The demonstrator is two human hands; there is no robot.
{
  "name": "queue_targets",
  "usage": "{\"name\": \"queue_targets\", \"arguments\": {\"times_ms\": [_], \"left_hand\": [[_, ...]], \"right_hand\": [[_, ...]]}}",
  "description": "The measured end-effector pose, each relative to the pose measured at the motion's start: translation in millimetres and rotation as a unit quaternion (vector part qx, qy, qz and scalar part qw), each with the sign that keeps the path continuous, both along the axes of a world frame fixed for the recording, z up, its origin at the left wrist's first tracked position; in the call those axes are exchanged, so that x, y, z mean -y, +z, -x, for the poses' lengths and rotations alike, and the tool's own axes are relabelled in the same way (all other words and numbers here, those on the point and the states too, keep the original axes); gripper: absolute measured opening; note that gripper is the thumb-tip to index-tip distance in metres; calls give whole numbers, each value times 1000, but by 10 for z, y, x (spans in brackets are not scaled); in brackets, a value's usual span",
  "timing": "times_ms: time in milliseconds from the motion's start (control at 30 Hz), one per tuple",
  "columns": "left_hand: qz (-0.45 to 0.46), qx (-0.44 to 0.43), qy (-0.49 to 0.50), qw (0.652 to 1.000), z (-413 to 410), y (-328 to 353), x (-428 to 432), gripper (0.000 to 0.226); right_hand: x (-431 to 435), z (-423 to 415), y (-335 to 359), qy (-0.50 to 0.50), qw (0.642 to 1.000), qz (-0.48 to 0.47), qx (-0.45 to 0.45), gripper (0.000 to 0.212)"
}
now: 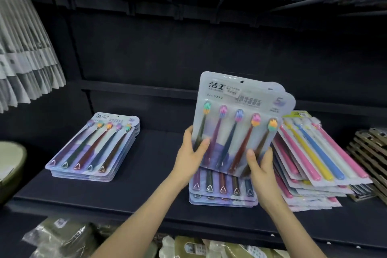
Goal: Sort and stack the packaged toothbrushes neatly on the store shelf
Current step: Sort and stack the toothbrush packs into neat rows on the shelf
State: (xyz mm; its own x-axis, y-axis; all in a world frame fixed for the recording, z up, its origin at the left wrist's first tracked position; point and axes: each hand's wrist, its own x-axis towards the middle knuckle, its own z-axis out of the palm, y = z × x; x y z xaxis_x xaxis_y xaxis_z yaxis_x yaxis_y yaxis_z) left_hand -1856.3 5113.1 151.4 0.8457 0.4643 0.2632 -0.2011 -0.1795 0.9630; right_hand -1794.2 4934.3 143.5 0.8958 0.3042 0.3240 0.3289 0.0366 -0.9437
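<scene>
Left hand [189,153] and right hand [260,170] each pinch the pack [236,123] in their grip above the shelf [146,174] centre — one stack [92,148] lies neat at nine o'clock, the skewed pile [314,163] at three o'clock awaits sorting.

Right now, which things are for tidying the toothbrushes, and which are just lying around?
For the job: held toothbrush packs, neat stack on the left, stack beneath them, messy pink-and-yellow pile, shelf.
Just lying about: green bowl, brown stack at the right, hanging packets above left.
</scene>
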Motion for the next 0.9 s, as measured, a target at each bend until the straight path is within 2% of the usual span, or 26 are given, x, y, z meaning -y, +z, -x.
{"name": "queue_targets", "arguments": {"times_ms": [133,267,333,400,467,533,700,767,900], "left_hand": [[-7,25,36,999,32,-103,63,39],[-22,67,103,992,181,105,-210,30],[-30,57,154,986,343,187,-511,21],[-39,20,224,974,562,181,-894,14],[-53,-23,284,957,810,122,-1295,13],[-85,-80,324,939,1044,45,-1692,16],[-177,-232,322,900,1345,-6,-2536,34],[-206,-279,318,882,1346,12,-2763,42],[-229,-348,312,854,1274,-17,-3025,42]], "right_hand": [[-48,56,-14,-16,1000,2,14,46],[-378,107,177,-25,999,-12,40,29],[-669,194,259,17,999,3,36,13],[-1033,342,291,87,995,37,16,21],[-1430,510,261,164,985,49,-34,35],[-1821,677,206,206,974,52,-78,38],[-2640,872,68,219,957,70,-174,20],[-2867,859,41,221,953,96,-181,9],[-3157,771,-22,212,946,152,-192,6]]}}
